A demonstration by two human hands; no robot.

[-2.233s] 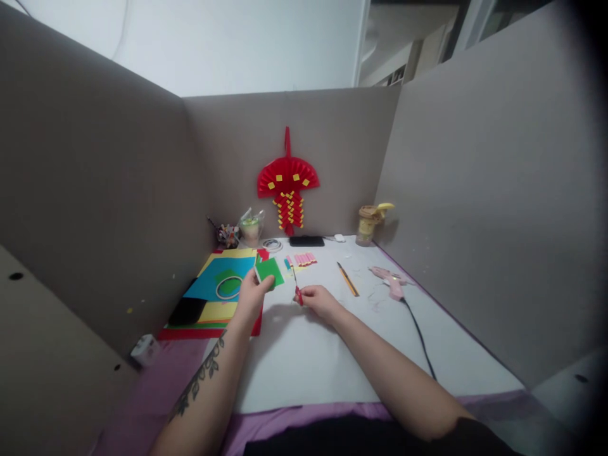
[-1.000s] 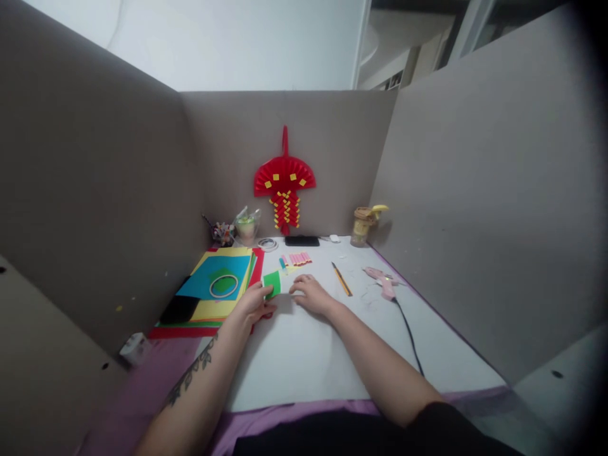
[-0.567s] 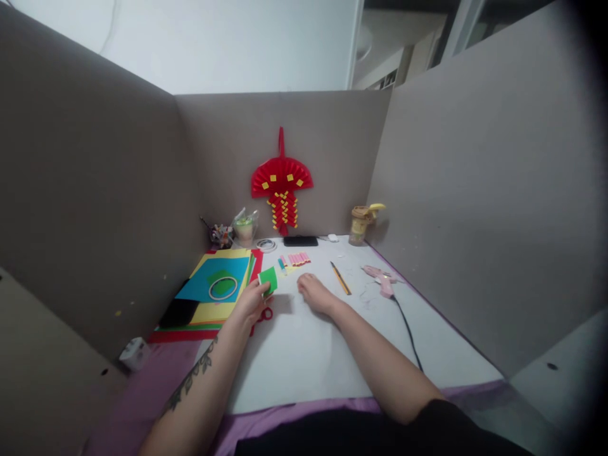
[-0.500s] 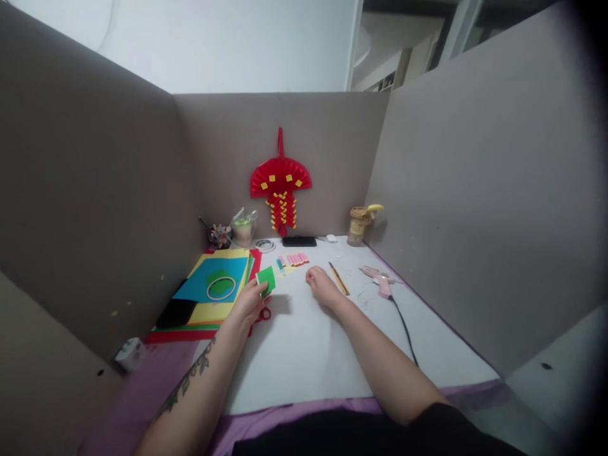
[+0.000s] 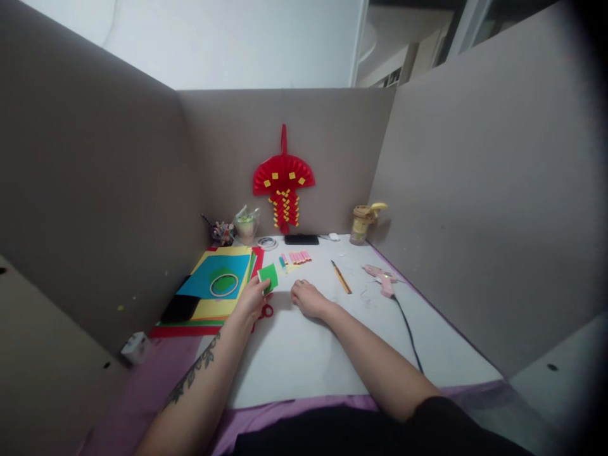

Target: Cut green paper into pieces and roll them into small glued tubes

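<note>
Between the fingers of my left hand (image 5: 253, 296) is a small piece of green paper (image 5: 268, 277) with a white edge. Just under that hand, red-handled scissors (image 5: 267, 310) lie on the white table, partly covered. My right hand (image 5: 308, 299) rests low over the tabletop to the right of the green paper, its fingers curled inward; what they hold, if anything, is hidden. Beyond it lie a row of pink rolled pieces (image 5: 299, 257) and a small blue-and-pink item (image 5: 284, 263). A yellow-and-black pencil-like tool (image 5: 341, 277) lies to its right.
A pink glue gun (image 5: 381, 278) with a black cord lies at right. Stacked coloured paper (image 5: 192, 285) with a white ring (image 5: 224, 285) is at left. A phone (image 5: 301, 240) and a cup (image 5: 360, 226) stand at the back. A red paper ornament (image 5: 284, 177) hangs on the grey partition.
My right hand has moved left and slightly down, closer to the green paper. My left hand keeps hold of the paper. The view has shifted slightly.
</note>
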